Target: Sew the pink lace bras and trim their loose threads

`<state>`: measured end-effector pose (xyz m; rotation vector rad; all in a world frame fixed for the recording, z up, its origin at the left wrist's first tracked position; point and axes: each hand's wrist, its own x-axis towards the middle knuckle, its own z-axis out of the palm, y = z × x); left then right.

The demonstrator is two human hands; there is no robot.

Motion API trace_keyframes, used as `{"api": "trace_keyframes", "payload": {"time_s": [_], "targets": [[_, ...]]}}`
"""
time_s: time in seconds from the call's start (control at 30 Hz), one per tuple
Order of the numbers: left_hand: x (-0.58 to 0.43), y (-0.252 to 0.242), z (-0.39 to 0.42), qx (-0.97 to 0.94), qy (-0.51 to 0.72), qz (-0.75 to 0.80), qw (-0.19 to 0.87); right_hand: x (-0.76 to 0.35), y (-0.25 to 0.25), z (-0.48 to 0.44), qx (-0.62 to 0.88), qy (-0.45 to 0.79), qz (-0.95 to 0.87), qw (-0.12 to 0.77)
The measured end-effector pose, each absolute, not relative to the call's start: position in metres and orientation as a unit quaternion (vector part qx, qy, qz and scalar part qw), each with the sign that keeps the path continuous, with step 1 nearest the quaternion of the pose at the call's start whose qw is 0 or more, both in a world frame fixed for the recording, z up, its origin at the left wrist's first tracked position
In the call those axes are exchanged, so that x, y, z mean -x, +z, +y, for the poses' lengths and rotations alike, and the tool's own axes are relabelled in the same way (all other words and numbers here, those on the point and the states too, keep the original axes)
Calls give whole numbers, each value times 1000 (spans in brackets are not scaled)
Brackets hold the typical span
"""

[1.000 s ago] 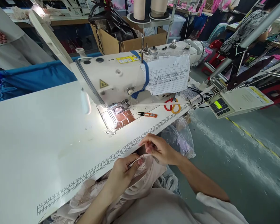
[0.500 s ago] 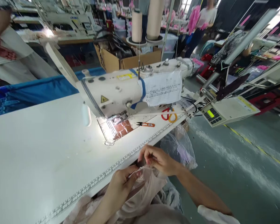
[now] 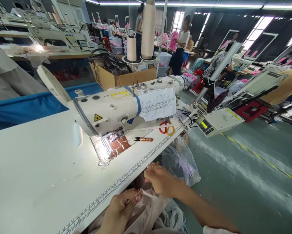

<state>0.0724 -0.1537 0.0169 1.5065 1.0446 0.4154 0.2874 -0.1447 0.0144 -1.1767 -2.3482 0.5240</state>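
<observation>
A pale pink garment (image 3: 146,214) lies bunched over my lap, below the table's front edge. My left hand (image 3: 121,208) is closed on its edge, pinching it between thumb and fingers. From that pinch a narrow pale strip of the garment runs toward the underside of my right hand (image 3: 161,180). The fingers of my right hand are curled in, just beyond the table edge, and what they hold is hidden. Ahead on the white table stands a sewing machine (image 3: 107,110), its lamp lighting the needle area. Orange thread snips (image 3: 143,139) lie beside it.
Red-and-orange-handled scissors (image 3: 170,129) lie near the machine, behind a printed measuring tape (image 3: 126,180) along the table edge. A control box (image 3: 216,122) juts out at right. A clear plastic bag (image 3: 182,162) hangs below. Thread cones (image 3: 148,32) and a cardboard box (image 3: 126,78) stand behind.
My view has tilted up and shifted right. My right hand has drawn slightly away from my left, turning its back upward. My left hand keeps its pinch on the garment.
</observation>
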Motion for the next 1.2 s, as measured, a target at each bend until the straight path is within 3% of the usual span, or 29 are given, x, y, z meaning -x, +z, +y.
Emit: {"api": "trace_keyframes", "payload": {"time_s": [0.2,0.43,0.6,0.67,0.8,1.2], "targets": [[-71,21,-153,-672,167,465,552,-274,30,-149,443,157,-853,228],[-74,19,-153,-667,170,463,558,-265,6,-158,406,43,-857,316],[-65,21,-160,-635,231,488,552,-302,3,-140,532,34,-770,351],[-64,22,-162,-637,242,505,530,-311,11,-136,562,77,-744,354],[-73,24,-163,-656,234,505,510,-297,33,-144,473,297,-762,327],[-67,59,-151,-671,248,447,538,-285,57,-151,435,515,-622,398]]}}
